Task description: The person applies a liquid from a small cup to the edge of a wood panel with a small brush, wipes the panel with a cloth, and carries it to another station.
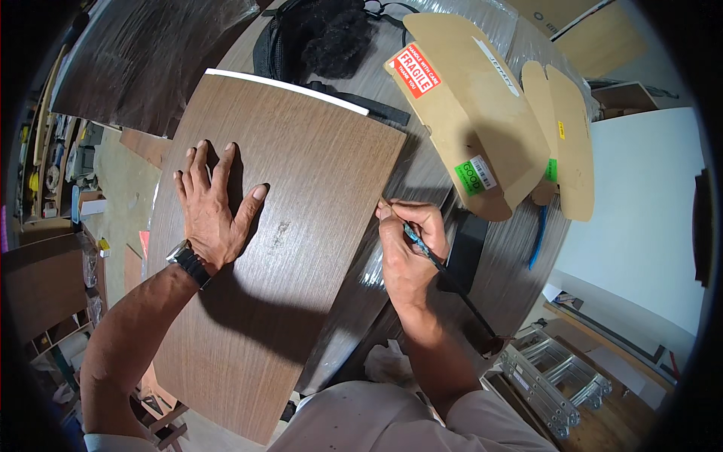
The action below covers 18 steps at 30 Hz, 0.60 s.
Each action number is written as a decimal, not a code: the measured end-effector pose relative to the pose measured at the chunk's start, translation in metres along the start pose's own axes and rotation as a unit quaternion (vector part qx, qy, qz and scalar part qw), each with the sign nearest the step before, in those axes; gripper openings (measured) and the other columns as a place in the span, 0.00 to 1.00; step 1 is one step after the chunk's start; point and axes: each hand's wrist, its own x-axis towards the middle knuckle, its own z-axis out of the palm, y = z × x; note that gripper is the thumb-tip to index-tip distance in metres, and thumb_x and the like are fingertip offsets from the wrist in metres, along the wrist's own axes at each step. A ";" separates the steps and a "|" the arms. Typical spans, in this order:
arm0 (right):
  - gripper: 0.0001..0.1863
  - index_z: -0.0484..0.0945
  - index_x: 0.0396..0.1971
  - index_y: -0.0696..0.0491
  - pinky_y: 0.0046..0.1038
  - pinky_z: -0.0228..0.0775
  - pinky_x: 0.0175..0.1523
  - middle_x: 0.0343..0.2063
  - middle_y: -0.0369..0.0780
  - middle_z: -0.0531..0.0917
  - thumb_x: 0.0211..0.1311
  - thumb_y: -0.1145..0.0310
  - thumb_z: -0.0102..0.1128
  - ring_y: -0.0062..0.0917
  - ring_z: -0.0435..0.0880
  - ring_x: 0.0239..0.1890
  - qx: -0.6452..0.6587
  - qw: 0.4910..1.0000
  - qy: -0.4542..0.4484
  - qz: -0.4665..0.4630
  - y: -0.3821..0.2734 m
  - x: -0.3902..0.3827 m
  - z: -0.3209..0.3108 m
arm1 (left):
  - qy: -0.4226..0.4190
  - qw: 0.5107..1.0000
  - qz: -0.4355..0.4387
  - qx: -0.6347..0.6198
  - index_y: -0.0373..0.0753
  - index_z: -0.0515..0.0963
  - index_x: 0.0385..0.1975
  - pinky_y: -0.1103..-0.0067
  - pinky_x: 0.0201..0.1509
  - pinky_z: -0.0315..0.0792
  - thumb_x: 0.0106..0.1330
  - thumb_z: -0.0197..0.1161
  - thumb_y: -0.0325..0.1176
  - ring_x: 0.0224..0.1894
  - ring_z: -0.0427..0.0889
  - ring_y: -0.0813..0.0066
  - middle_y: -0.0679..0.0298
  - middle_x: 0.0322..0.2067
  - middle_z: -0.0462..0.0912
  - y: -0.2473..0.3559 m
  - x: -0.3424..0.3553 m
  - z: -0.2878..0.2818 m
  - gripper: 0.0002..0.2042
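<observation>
Grip: right hand [413, 256] pinches slim tool [416, 239]; left hand [212, 220] lies spread, grasping nothing, on brown panel [301, 177] | panel: left of centre | probably stiff, heavyish, smooth; best held by both long edges

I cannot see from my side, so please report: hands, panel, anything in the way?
Left hand flat on brown panel. Right hand gripping thin tool at panel's right edge. Cardboard pieces to the right, off the panel.
</observation>
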 end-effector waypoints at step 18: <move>0.11 0.76 0.37 0.60 0.27 0.81 0.44 0.37 0.47 0.87 0.57 0.89 0.64 0.28 0.89 0.39 -0.005 1.000 -0.006 -0.007 -0.001 -0.011 -0.002 | -0.002 1.000 0.001 -0.001 0.51 0.62 0.77 0.41 0.80 0.37 0.68 0.51 0.71 0.80 0.48 0.43 0.43 0.77 0.51 0.000 -0.001 -0.002 0.42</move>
